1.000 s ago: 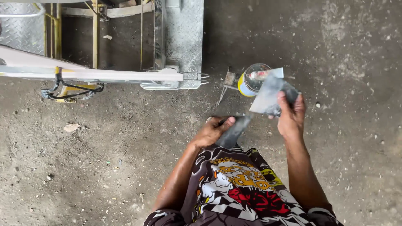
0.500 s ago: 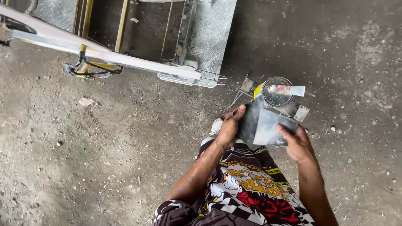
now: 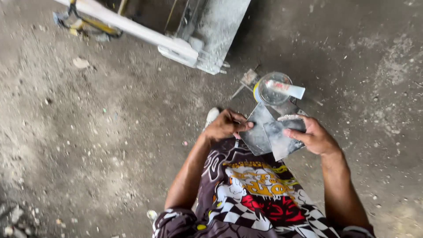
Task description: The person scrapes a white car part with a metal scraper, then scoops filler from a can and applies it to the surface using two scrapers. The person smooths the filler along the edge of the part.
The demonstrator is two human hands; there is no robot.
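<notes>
My left hand pinches the edge of a flat grey metal scraper blade in front of my lap. My right hand holds a second flat grey blade smeared with pale putty, and the two blades overlap between my hands. Just beyond them on the ground stands a round tin with a white tube lying across its top.
I crouch on a dusty grey concrete floor. A white bar and a galvanised metal frame lie at the top of view. A small metal tool lies left of the tin. Rubble sits at the bottom left.
My left hand has lifted its blade from the ground and brought it up against the blade in my right hand. My view has shifted left and tilted.
</notes>
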